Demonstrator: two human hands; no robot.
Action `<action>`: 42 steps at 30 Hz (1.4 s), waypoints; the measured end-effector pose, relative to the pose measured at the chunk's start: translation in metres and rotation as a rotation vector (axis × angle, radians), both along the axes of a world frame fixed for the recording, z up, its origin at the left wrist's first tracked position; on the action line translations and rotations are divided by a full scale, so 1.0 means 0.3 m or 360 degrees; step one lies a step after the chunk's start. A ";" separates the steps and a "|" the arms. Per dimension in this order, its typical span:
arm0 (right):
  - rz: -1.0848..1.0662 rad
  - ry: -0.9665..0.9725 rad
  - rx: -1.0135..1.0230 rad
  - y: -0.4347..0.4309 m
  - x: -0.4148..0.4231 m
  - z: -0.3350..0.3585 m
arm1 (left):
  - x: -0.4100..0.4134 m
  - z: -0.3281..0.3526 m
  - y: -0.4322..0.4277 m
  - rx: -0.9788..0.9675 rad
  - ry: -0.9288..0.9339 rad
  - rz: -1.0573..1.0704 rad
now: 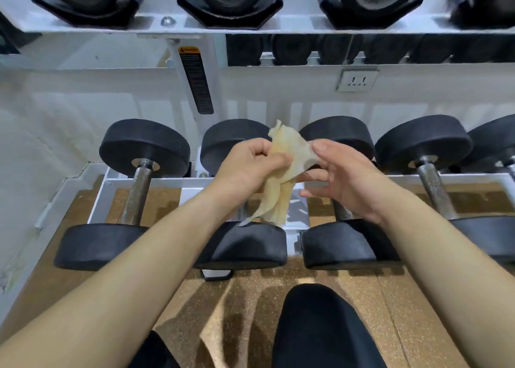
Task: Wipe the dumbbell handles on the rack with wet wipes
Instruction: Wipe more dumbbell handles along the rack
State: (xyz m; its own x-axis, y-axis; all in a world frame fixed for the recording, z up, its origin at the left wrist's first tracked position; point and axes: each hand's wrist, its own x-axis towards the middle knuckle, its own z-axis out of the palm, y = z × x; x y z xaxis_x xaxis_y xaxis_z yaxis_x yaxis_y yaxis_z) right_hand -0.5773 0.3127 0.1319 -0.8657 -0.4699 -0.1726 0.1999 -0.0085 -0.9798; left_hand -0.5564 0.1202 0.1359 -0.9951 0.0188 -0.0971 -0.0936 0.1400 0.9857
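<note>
**A:** Both hands are raised over the lower tier. The left hand (248, 169) has its fingers curled round a pale yellowish, crumpled wet wipe (287, 158). The right hand (345, 181) pinches the sheet's right edge between its thumb and straighter fingers.

**B:** So nothing is being wiped?

**A:** No. The wet wipe hangs in the air between the hands and touches no metal. I read it as spreading or refolding the sheet to find a usable face.

**B:** Where are the handles?

**A:** Below, on the white steel rack (156, 182). One black round-headed dumbbell (245, 245) lies under the left wrist and a second dumbbell (342, 245) under the right. Their bars are mostly hidden by the wrists and the dangling sheet. Further left, a knurled grey metal handle (136, 195) is in plain sight. Another handle (434, 192) shows to the right, past the right wrist.

**B:** Which ones are already done?

**A:** I cannot tell. None looks visibly wet.

**B:** And what does the next move call for?

**A:** As I judge it, one hand should gather the sheet flat across its palm and lower it between the heads. It then closes round a bar and rubs along its length with a twist, so the knurling gets cleaned. The loose tail needs tucking in first, or it may drag on the rubber heads.
</note>
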 end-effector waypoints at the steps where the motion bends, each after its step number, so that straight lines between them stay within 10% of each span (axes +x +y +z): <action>1: -0.0123 0.0086 0.0075 -0.001 0.016 0.005 | 0.005 0.000 0.020 -0.0035 0.0023 0.0001; 6: -0.0394 0.0438 0.0287 0.029 0.051 0.038 | 0.036 0.017 0.097 -0.0008 0.0113 0.0033; 12: -0.0472 -0.0067 -0.0446 0.125 0.029 0.070 | 0.019 0.048 0.106 0.0739 -0.0034 -0.0042; 24: -0.0711 -0.0037 -0.0496 0.183 0.013 0.042 | 0.002 -0.022 0.142 0.0661 -0.0615 -0.0681; 42: -0.1004 -0.0021 -0.0379 0.176 -0.053 -0.026 | -0.057 -0.057 0.192 0.0691 -0.0242 0.0105</action>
